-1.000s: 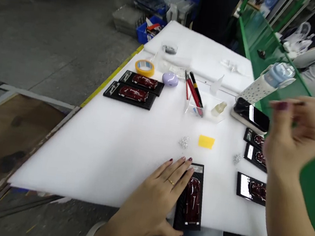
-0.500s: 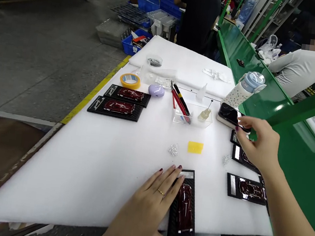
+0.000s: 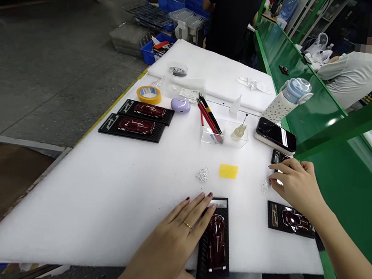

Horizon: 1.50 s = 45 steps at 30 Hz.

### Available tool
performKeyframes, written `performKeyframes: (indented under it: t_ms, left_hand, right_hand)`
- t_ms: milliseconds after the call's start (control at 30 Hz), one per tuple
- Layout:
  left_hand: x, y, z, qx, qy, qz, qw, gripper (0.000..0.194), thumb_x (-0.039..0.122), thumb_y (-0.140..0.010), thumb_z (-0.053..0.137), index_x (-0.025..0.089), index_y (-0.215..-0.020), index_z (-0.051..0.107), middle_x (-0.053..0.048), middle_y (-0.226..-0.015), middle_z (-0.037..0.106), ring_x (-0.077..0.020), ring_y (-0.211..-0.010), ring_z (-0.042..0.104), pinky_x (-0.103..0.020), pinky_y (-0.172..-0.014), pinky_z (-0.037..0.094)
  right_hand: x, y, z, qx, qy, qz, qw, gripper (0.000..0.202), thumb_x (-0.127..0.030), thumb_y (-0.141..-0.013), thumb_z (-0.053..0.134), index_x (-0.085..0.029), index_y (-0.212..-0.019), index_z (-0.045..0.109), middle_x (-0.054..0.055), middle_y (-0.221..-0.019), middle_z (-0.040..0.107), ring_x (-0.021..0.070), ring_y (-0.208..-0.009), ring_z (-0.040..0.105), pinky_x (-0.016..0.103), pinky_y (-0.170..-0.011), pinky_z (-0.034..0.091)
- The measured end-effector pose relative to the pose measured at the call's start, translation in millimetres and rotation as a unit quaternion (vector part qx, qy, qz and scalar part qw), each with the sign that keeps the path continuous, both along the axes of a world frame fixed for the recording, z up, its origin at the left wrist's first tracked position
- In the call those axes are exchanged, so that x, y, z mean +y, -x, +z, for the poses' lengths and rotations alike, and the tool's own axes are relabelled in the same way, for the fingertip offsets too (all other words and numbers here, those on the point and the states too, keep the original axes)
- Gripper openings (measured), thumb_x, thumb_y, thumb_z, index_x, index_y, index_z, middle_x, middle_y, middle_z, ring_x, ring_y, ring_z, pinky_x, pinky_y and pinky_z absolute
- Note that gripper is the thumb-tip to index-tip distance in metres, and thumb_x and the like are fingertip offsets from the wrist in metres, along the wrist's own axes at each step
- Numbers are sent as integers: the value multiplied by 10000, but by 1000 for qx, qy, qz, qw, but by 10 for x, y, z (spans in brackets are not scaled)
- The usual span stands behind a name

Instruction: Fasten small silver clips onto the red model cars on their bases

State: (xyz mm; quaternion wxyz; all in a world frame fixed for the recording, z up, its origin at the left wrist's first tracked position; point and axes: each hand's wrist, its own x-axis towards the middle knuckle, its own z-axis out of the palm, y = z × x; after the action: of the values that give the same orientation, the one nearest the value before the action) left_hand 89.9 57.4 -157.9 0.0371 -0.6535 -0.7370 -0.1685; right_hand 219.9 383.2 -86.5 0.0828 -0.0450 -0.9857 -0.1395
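My left hand (image 3: pixel 173 238) lies with fingers stretched out, fingertips on the left edge and label end of a black display base bearing a dark red model car (image 3: pixel 216 244). My right hand (image 3: pixel 298 186) is over another display base at the right, fingers bent and apart; it partly hides that base and its car. Beside its fingertips is a small pile of clear bits (image 3: pixel 265 185). Just below the right hand, another dark red model car (image 3: pixel 297 220) sits on its base. Near the left fingertips are a second pile of clear bits (image 3: pixel 203 174) and a yellow piece of paper (image 3: pixel 228 171).
Two more model cars on bases (image 3: pixel 136 126) stand at the left, by a yellow tape roll (image 3: pixel 149 94) and a purple case (image 3: pixel 180 106). A clear box (image 3: pixel 212 136) holds pens and a small bottle. A phone (image 3: pixel 275 135) and a water bottle (image 3: pixel 287 100) stand right.
My right hand has moved down and slightly left, from over the phone to the display base by the right-hand pile. My left hand stays on its base. The view has shifted slightly.
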Motion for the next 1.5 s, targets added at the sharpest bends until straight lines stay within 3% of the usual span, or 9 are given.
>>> performKeyframes:
  t_ms: [200,333,433,500,700,967,1167,1267,1500]
  left_hand:
    - [11,39,34,7,-55,-4,998,1515,1046,-466,487,81,-1603,223,-188,-1542,511,-336,-1362,588,-479,-1013,629]
    - [-9,73,157,-123,-139,18,983,1063,907,-702,470,191,-1488,451,-115,-1417,642,-240,-1291,653,-379,-1000,648]
    - [33,41,335,-276,-227,55,933,401,487,-978,549,240,-1292,593,-11,-1132,756,-74,-1055,727,-152,-908,622]
    - [107,-11,451,-307,-277,65,908,214,228,-981,572,222,-1184,640,22,-988,755,-29,-928,721,-84,-853,590]
    - [303,-147,533,-258,-335,19,906,137,99,-928,614,157,-1025,691,6,-892,747,-49,-839,701,-123,-813,588]
    - [258,-206,467,-202,-340,19,918,100,66,-911,634,127,-966,691,-4,-853,744,-71,-810,705,-168,-772,595]
    - [233,-241,461,-154,-350,37,923,97,74,-919,626,104,-978,697,-29,-864,743,-85,-870,707,-186,-816,595]
    - [216,-250,443,-147,-355,39,922,99,90,-936,609,102,-981,696,-37,-879,745,-77,-907,707,-169,-850,591]
    - [155,-238,454,-104,-352,41,929,92,92,-930,614,98,-974,695,-46,-902,766,-91,-937,731,-177,-870,620]
  right_hand:
    - [-3,49,-43,20,47,-33,998,297,-169,-916,568,-191,-644,685,36,-1042,793,276,-1001,626,435,-789,349]
    - [-247,-19,110,98,138,-44,985,198,-272,-941,585,-220,-795,709,42,-1076,778,246,-966,670,417,-818,462]
    - [-736,-69,272,160,382,-51,909,137,-314,-965,601,-253,-893,700,30,-1130,745,189,-1050,696,326,-871,534]
    - [-1088,-85,330,129,529,-59,836,131,-325,-978,604,-272,-893,689,11,-1162,719,156,-1096,685,268,-902,529]
    - [-1509,-79,262,7,697,-90,711,219,-408,-1015,547,-260,-897,657,8,-1283,609,122,-1151,617,228,-982,470]
    - [-1518,-80,215,-22,737,-124,664,256,-471,-1008,551,-256,-914,652,7,-1209,602,146,-1098,588,258,-907,449]
    - [-1667,-118,114,25,796,-137,589,247,-491,-968,606,-261,-910,674,19,-1095,630,157,-1026,607,259,-836,478]
    - [-1736,-102,102,71,791,-140,591,252,-476,-943,630,-243,-866,686,34,-1010,656,156,-923,617,258,-771,500]
    - [-1794,-16,150,122,724,-134,666,166,-331,-878,656,-203,-776,682,62,-950,708,163,-825,663,265,-703,526]
